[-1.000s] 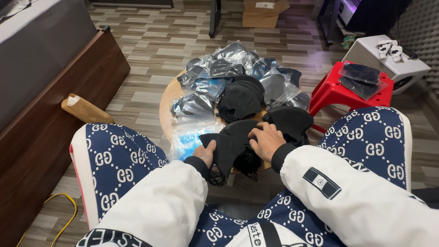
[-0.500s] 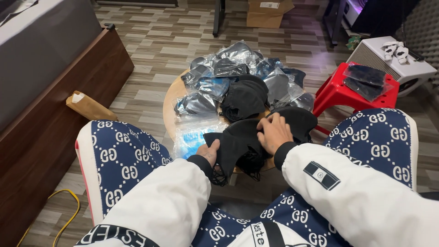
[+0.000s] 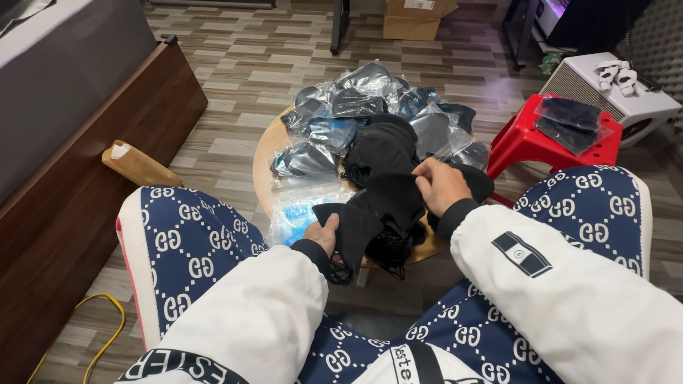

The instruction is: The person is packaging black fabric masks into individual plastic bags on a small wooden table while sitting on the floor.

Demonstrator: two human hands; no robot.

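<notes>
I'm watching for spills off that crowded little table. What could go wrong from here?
The clear plastic bags are heaped past the round table's rim, so a nudge might slide some to the floor. The black fabric that both hands hold trails thin straps, which could snag the pile.

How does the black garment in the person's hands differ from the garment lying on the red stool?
The black garment in the hands is bare, out of any bag; the garment on the red stool is sealed in clear plastic. The first is bunched between left hand and right hand; the second lies flat, untouched. Both are dark fabric.
</notes>
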